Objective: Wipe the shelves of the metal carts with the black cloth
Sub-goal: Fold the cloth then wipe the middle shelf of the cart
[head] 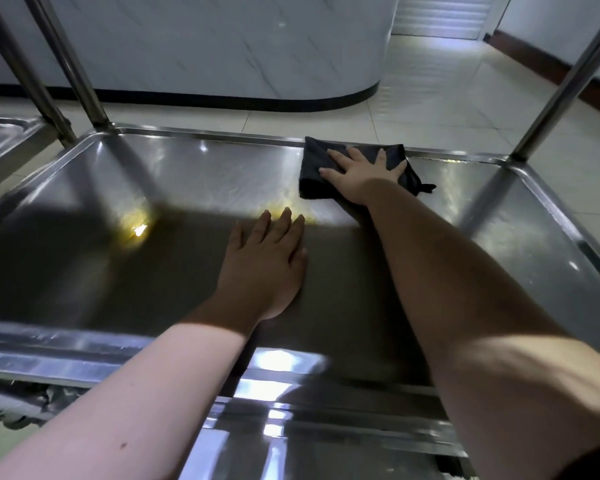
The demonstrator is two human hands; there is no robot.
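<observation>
Black cloth [313, 166] sits folded against the far rim of the metal cart's shelf [153, 174], right of centre, and the right hand [357, 176] is pressed flat on top of it. Its fingers [336, 156] are straight and spread, palm down, not curled round the fabric at all. Cloth pokes out on both sides of the hand, with a small tail trailing off to the right.

Nearer the camera, the left hand [267, 261] lies flat on bare steel, its fingers straight and close together, holding nothing. It looks like a brace.

We're mid-wipe here, I'd say, on the far edge of this shelf. The next stroke calls for steady downward pressure and a sweep along or back from the rim, dragging the cloth over the wide stretch of steel to the left and into the corners.

Further out, upright posts [565, 84] rise from the corners. A second cart's shelf [4, 140] sits just off to the left, and pale tiled floor [413, 98] lies beyond.
</observation>
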